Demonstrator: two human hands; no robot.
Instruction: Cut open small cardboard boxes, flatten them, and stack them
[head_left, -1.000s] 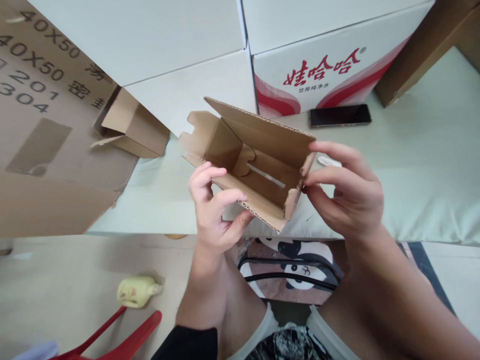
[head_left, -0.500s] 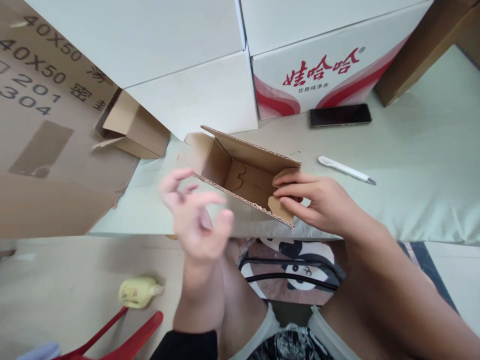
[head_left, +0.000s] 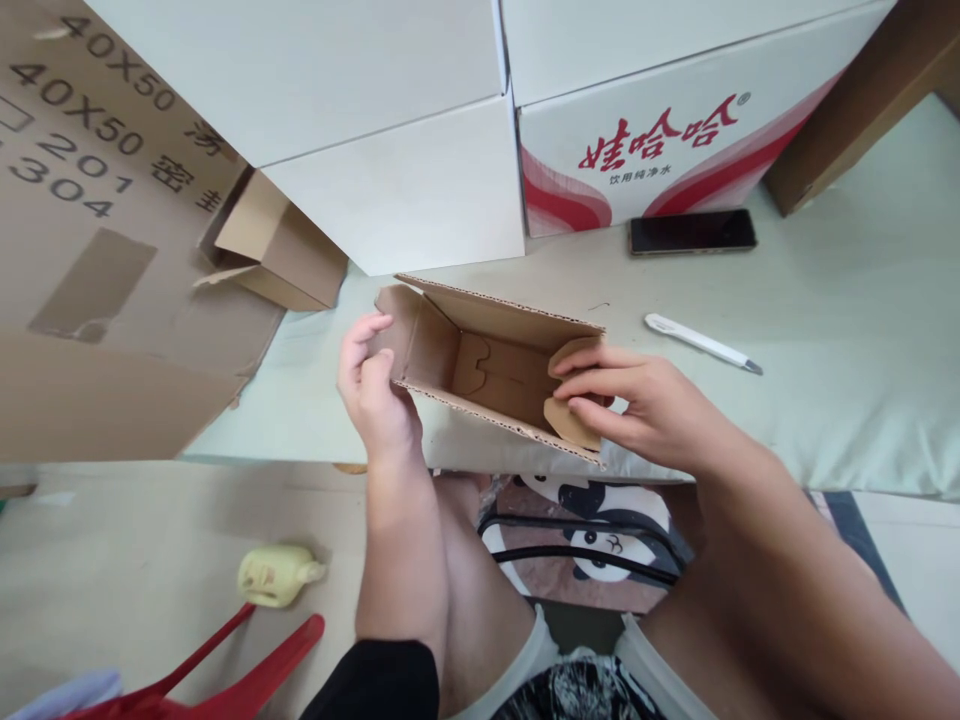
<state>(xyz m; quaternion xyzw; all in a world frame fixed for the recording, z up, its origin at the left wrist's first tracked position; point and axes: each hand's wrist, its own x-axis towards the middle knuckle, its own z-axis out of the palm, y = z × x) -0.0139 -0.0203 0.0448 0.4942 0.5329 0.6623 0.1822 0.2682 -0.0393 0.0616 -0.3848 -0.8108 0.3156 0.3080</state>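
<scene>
A small open cardboard box [head_left: 495, 310] lies in front of me at the edge of the covered surface, its inside facing up and a curved slot visible on its bottom. At its left end my left hand [head_left: 373, 385] is closed on the side flap, thumb and fingers against the cardboard. My right hand [head_left: 637, 400] grips the right end, fingers over the inner flap and its rim. Right of the box lies a white utility knife [head_left: 703, 343], apart from both hands. Part of the left flap is hidden behind my fingers.
White cartons [head_left: 405, 190] with red print stand behind, a phone [head_left: 693, 232] before them. A large brown carton [head_left: 127, 330] and smaller open box [head_left: 289, 245] are at left. On the floor are a yellow bottle [head_left: 277, 576] and red plastic piece [head_left: 255, 670].
My left hand, blurred and open near the box's front left, has moved onto its left flap and closed there. My right hand keeps its grip; the box has turned slightly.
</scene>
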